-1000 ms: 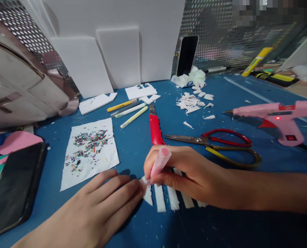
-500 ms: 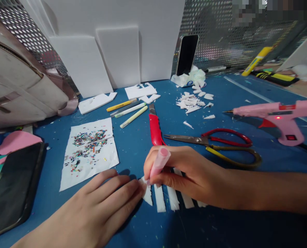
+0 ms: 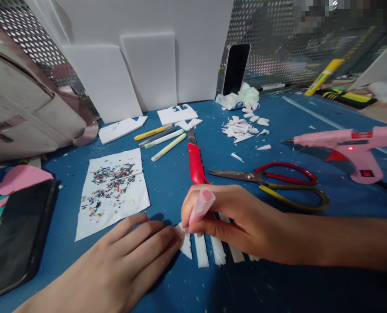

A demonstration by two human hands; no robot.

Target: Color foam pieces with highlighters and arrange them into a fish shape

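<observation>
My right hand (image 3: 232, 219) is closed around a pink marker (image 3: 200, 208), its tip down on the leftmost of several white foam strips (image 3: 201, 252) lying side by side on the blue table (image 3: 278, 287). Fingers of my left hand (image 3: 128, 256) lie flat and pressed together, their tips holding down the left strip (image 3: 185, 245). The right hand covers the strips' upper ends.
Near the right hand lie a red box cutter (image 3: 195, 161) and red-and-yellow scissors (image 3: 275, 182). A pink glue gun (image 3: 350, 150) stands at right. A paper with glitter (image 3: 111, 191), several pens (image 3: 162, 139), foam scraps (image 3: 244, 128), a dark phone (image 3: 14, 239) and a bag (image 3: 27, 108) sit left and back.
The pink marker has shifted very slightly in my right hand; both hands otherwise stay in place on the strips.
</observation>
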